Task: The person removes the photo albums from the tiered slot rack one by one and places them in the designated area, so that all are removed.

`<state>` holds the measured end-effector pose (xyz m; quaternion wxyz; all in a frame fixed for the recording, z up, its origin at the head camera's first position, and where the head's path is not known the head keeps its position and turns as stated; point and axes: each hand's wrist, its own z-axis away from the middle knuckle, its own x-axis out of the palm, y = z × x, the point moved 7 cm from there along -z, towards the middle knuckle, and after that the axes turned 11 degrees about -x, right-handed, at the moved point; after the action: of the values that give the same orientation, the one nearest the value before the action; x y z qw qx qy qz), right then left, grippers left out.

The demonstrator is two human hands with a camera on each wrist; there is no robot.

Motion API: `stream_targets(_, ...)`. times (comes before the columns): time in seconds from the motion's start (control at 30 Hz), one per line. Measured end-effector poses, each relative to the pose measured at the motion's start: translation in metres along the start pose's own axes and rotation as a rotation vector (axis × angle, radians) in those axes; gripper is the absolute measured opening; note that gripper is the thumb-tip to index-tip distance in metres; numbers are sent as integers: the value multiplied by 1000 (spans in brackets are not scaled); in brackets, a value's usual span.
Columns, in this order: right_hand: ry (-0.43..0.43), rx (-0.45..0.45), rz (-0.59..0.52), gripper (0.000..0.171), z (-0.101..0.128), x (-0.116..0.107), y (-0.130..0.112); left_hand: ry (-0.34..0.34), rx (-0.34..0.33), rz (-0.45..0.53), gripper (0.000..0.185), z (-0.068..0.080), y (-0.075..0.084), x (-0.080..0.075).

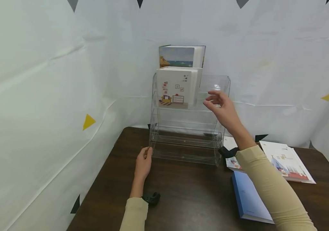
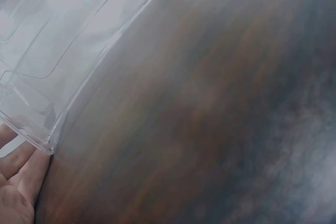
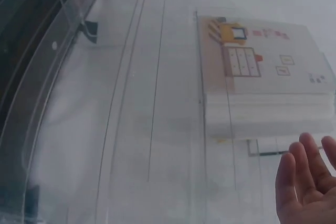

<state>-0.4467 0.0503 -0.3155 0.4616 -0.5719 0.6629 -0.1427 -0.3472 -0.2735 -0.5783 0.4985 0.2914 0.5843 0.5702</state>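
Note:
A clear acrylic tiered rack point(image 1: 186, 150) stands at the back of a dark brown table point(image 1: 182, 195). Its top tier holds a book with a sea picture point(image 1: 179, 56). The tier below holds a white book with a room drawing point(image 1: 174, 91), on the left side. My right hand point(image 1: 211, 98) hovers open in front of that tier's vacant right side, just right of the white book point(image 3: 262, 77), holding nothing. My left hand point(image 1: 145, 154) rests on the table, its straight fingers point(image 2: 23, 166) touching the rack's lower left corner point(image 2: 50, 142).
On the table to the right lie a blue book point(image 1: 248, 199), a white picture book point(image 1: 286, 160) and another partly under my right forearm point(image 1: 233, 163). White sheeting walls close in the left side and back.

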Motion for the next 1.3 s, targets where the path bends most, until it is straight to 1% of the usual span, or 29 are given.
stream_targets(0.2, 68, 55, -13, 77, -27, 13, 5, 2, 1, 6, 61, 0, 2, 0)
stream_targets(0.3, 89, 68, -18, 84, -38, 18, 7, 6, 3, 10, 61, -1, 3, -1)
stream_targets(0.43, 102, 83, -11, 88, -48, 24, 11, 0, 1, 6, 62, -1, 3, 2)
stream_targets(0.6, 111, 98, -6, 90, -53, 29, 16, 0, -2, 2, 61, -1, 2, 3)
stream_targets(0.9, 77, 111, -23, 86, -59, 41, 22, 2, 5, 18, 61, -1, 2, 1)
stream_targets(1.13, 55, 99, -31, 62, -65, 45, 25, 9, 1, 19, 57, -1, 2, -2)
stream_targets(1.3, 42, 124, -33, 54, -65, 48, 24, 13, -2, 10, 58, -1, 1, -3)
